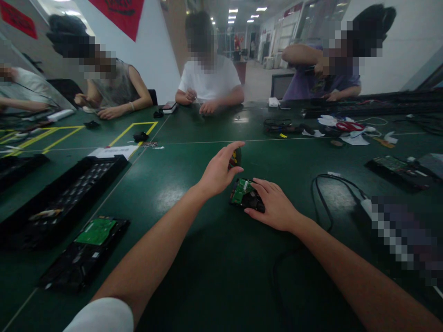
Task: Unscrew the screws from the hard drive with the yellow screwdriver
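A black hard drive with a green circuit board (242, 192) lies on the dark green table (214, 249) in front of me. My right hand (275, 203) rests over its right side, thumb at the near edge and fingers on top. Just above and left of the drive, my left hand (221, 169) is raised off the table. Between its thumb and fingers it holds a small dark round item with yellow marks (236, 157), partly hidden by the fingers.
Black trays (69, 198) and another drive unit (86, 251) lie at left. A cable (320, 198), a pixelated device (404, 230) and a board unit (398, 171) are at right. Several people sit across the table, beyond cables and scraps (349, 127).
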`<move>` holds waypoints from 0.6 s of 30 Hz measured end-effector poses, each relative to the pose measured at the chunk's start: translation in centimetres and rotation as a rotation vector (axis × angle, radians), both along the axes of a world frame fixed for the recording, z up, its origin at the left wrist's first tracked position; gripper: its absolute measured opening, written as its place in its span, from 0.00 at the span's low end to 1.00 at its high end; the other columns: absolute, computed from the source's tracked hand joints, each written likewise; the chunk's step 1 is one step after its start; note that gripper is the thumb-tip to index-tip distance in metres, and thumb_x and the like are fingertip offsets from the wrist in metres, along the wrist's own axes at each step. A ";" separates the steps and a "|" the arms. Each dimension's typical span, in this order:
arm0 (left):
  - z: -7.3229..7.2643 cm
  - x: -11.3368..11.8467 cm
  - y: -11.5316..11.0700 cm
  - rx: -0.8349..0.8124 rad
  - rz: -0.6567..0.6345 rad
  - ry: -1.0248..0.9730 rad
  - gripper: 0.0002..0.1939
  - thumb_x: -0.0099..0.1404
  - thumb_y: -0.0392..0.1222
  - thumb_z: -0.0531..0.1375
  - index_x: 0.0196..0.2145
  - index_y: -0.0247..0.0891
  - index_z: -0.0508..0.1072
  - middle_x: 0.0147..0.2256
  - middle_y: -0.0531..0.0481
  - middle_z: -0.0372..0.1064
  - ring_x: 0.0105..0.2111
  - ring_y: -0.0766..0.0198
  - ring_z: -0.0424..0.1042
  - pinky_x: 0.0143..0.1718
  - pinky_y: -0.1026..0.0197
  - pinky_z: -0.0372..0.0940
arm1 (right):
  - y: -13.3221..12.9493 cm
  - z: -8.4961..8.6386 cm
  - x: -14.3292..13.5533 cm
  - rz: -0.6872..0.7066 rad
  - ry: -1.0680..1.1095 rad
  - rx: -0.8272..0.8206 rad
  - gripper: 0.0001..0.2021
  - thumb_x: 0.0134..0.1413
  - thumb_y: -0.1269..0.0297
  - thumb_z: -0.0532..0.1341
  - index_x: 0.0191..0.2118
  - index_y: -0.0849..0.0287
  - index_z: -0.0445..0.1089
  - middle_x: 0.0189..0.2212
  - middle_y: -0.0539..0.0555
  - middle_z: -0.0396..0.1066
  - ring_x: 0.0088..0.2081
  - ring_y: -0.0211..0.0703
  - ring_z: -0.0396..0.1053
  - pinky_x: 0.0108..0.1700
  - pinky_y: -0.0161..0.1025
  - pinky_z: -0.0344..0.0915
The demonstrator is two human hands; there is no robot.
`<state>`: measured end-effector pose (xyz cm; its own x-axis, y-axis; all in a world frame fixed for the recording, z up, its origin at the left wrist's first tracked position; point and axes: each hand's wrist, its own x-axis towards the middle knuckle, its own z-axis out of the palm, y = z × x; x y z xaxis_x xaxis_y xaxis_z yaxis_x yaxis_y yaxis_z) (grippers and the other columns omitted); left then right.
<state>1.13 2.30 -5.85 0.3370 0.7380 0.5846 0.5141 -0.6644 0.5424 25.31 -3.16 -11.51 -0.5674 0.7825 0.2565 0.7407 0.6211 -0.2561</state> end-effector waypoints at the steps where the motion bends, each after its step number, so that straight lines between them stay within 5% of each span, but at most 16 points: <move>1: 0.0 0.0 0.0 -0.012 -0.005 -0.009 0.38 0.65 0.29 0.66 0.68 0.48 0.60 0.62 0.43 0.67 0.49 0.57 0.74 0.54 0.50 0.72 | 0.0 0.0 0.0 0.000 0.000 0.001 0.40 0.62 0.38 0.62 0.69 0.62 0.62 0.69 0.71 0.62 0.69 0.69 0.60 0.69 0.65 0.55; 9: -0.4 -0.2 0.0 -0.189 -0.155 -0.207 0.40 0.66 0.28 0.62 0.70 0.53 0.58 0.56 0.45 0.69 0.43 0.62 0.78 0.48 0.54 0.76 | 0.0 0.1 0.0 -0.002 -0.008 0.004 0.40 0.62 0.37 0.62 0.68 0.63 0.63 0.69 0.70 0.62 0.69 0.68 0.60 0.69 0.65 0.56; 18: -0.7 0.2 0.0 -0.295 -0.202 -0.353 0.31 0.64 0.32 0.67 0.60 0.49 0.62 0.53 0.46 0.72 0.43 0.61 0.80 0.46 0.54 0.77 | 0.0 0.1 0.0 -0.001 0.002 -0.008 0.40 0.62 0.38 0.62 0.69 0.62 0.62 0.69 0.70 0.62 0.69 0.69 0.59 0.69 0.66 0.56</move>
<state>1.32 2.29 -6.52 0.3093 0.8293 0.4653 0.1424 -0.5242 0.8396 25.29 -3.18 -11.42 -0.5664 0.7847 0.2518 0.7405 0.6187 -0.2626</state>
